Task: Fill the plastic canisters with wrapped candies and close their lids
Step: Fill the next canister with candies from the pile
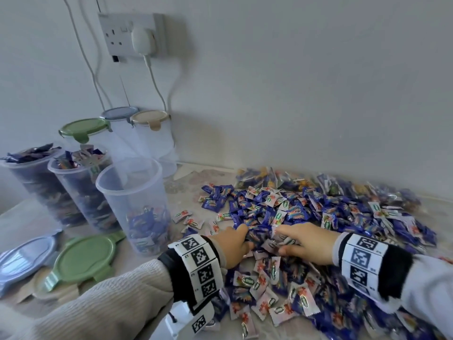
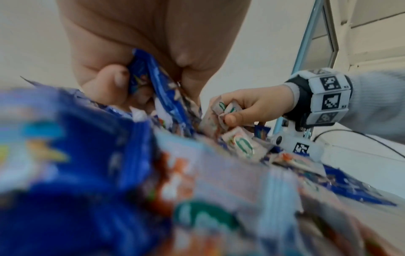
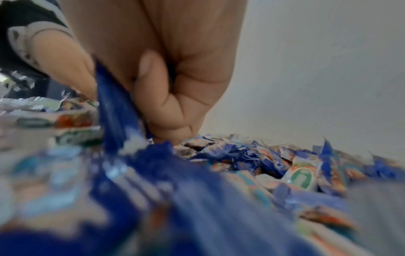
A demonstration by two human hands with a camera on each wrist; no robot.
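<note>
Amid the wrapped candies (image 1: 306,217), both hands grip blue and white wrappers; the green oval logos are unreadable.

Both hands, left (image 1: 231,244) and right (image 1: 306,242), curled, gripping.

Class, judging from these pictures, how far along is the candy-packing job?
Done: two canisters brim-full, unlidded. In hand: left hand and right hand grab candies; the nearest canister is partly filled. Left: three lidded canisters behind look empty; loose lids await.
</note>
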